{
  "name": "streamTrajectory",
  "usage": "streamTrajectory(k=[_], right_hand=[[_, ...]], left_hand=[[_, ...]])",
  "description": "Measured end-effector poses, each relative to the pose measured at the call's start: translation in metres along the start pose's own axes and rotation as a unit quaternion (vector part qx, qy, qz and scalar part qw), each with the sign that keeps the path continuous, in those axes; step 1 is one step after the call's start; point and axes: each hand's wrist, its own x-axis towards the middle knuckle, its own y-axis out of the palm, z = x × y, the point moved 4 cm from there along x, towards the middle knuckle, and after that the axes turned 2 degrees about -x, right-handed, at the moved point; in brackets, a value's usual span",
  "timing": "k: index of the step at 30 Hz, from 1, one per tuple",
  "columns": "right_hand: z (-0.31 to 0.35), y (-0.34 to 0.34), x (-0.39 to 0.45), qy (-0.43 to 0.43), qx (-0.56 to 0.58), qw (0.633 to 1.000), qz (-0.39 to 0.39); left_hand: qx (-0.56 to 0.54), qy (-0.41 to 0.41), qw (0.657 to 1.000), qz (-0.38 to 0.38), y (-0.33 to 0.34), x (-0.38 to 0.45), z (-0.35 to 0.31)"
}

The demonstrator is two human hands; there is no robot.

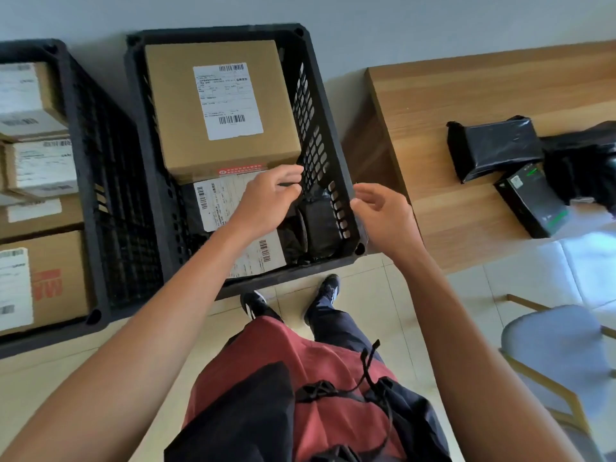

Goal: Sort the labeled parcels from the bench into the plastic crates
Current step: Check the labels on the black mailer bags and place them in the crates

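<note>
A: What was in the middle crate (336, 181)?
B: Big cardboard box (220, 108) at the far end, white shipping label with barcodes, print too small to read. Near end held black poly bags, two labelled, and a small black wrapped parcel (316, 225) against the right wall.
A: Hands?
B: Left hand (270, 195) was over the crate, fingers curled, tips by the wall; couldn't tell if it pinched anything. Right hand (383, 211) was just outside the rim, fingers loosely curled, empty. Small parcel sat below, between them.
A: Bench (466, 95)?
B: Black bags (493, 148) remained there.
</note>
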Motion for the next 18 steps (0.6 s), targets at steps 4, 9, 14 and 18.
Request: streamTrajectory(k=[4,9,14,18], right_hand=[[-0.008,-0.028,-0.007,-0.012,0.037,0.998,-0.044],[-0.031,-0.071,-0.017,-0.008,0.097,0.991,-0.095],[-0.073,-0.129,-0.029,0.007,0.134,0.981,-0.138],[-0.121,-0.178,-0.04,0.032,0.181,0.968,-0.17]], left_hand=[[0.02,0.048,0.999,0.003,0.012,-0.004,-0.03],[0.053,0.091,0.994,0.036,0.052,-0.003,-0.066],[0.073,0.115,0.988,0.073,0.119,0.002,-0.108],[0.084,0.131,0.982,0.106,0.187,0.003,-0.142]])
